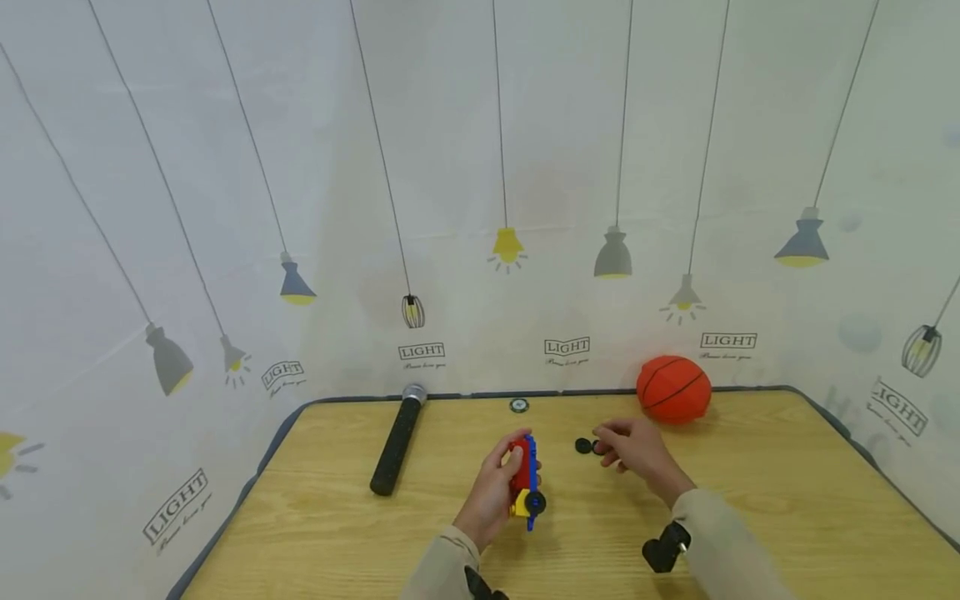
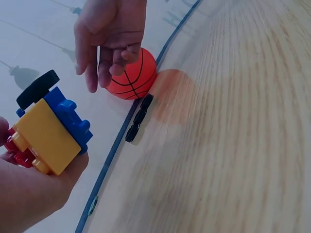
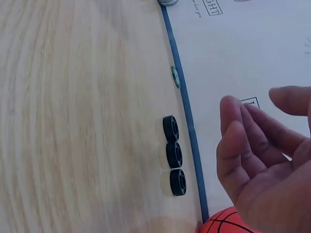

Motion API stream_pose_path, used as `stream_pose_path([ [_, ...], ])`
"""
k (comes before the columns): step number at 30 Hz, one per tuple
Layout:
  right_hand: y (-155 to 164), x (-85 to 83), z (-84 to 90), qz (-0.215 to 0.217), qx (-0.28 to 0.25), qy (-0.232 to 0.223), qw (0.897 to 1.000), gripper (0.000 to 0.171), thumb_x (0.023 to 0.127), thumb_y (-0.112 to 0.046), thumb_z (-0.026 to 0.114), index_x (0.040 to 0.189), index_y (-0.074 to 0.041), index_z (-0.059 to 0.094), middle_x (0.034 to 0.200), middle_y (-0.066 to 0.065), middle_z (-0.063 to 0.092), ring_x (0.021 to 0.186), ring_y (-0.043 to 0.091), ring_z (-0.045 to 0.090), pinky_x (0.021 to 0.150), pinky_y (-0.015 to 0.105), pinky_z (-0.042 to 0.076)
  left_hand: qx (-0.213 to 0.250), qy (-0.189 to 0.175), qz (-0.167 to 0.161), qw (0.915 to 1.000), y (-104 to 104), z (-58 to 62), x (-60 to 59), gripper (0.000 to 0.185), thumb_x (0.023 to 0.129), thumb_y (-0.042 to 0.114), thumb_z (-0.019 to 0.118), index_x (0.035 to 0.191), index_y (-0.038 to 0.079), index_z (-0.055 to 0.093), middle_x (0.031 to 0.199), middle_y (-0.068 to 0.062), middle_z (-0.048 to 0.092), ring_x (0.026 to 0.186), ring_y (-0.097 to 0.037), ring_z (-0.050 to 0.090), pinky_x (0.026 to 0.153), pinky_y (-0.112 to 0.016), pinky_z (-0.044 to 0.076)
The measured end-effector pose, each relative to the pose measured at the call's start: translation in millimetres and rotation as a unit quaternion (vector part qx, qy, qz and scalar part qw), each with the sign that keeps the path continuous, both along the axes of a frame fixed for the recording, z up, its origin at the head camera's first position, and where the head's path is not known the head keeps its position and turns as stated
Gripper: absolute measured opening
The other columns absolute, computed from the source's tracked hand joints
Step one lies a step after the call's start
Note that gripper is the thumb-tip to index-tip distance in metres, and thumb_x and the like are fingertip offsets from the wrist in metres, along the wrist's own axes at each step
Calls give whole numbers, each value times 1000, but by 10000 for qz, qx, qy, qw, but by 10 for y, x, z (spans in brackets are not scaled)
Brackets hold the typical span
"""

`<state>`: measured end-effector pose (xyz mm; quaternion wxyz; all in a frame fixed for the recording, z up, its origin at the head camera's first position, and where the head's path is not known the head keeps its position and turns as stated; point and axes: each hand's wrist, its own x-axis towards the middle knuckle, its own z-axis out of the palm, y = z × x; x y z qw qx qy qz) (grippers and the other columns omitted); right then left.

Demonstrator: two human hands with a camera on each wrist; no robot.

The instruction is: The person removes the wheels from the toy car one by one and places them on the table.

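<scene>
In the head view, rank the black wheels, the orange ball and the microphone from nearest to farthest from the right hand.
1. Black wheels, at the right hand's fingertips.
2. Orange ball, just behind it by the wall.
3. Microphone, far across on the left.

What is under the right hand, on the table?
Under the right hand, three small black wheels lie in a row on the wooden table, untouched. In the head view the fingers cover part of the row; only the right wrist view shows all three.
</scene>
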<state>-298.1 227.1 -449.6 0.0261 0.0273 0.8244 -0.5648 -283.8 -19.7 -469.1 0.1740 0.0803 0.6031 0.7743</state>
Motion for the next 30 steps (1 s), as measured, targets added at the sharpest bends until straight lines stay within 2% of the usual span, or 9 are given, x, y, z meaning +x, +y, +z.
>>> stream_pose_path([
  [6, -126, 63, -24, 480, -74, 88, 9988, 31, 102, -17, 57, 125, 2, 63, 99, 14, 72, 76, 18, 67, 67, 32, 57, 128, -31, 64, 9999, -1, -31, 0, 40, 110, 31, 38, 149, 25, 45, 131, -13, 51, 108, -24, 58, 96, -33, 51],
  [9, -196, 100, -13, 747, -156, 129, 9970, 29, 102, -18, 57, 125, -1, 64, 99, 12, 71, 77, 18, 66, 69, 33, 57, 209, -123, 129, 9996, 3, -52, -16, 40, 110, 31, 38, 149, 25, 46, 134, -15, 48, 108, -25, 58, 92, -30, 51],
  [14, -299, 151, 1, 1238, -339, 336, 9912, 30, 100, -19, 60, 124, -1, 65, 98, 9, 71, 77, 18, 66, 65, 29, 55, 232, -127, 213, 9994, -2, -68, -28, 41, 110, 32, 37, 149, 26, 44, 144, -19, 39, 112, -27, 56, 91, -28, 50],
  [18, -362, 203, 6, 1550, -438, 499, 9857, 29, 100, -16, 60, 124, 0, 64, 98, 10, 71, 77, 17, 66, 62, 25, 53, 246, -54, 257, 9994, -7, -64, -26, 41, 110, 32, 35, 150, 24, 43, 141, -16, 40, 110, -25, 57, 91, -28, 50],
  [24, -445, 295, 6, 1765, -573, 677, 9803, 31, 97, -17, 65, 122, 1, 65, 103, 14, 70, 76, 16, 66, 60, 25, 52, 270, -79, 280, 9992, -8, -47, -19, 42, 110, 33, 35, 150, 25, 43, 143, -14, 38, 110, -25, 58, 92, -28, 49],
  [30, -531, 359, 0, 1950, -291, 843, 9767, 28, 94, -16, 70, 118, -2, 69, 102, 16, 70, 78, 15, 63, 60, 27, 52, 255, -97, 378, 9989, 4, -38, -30, 41, 110, 35, 36, 149, 26, 44, 140, -14, 41, 117, -26, 53, 96, -28, 46],
])
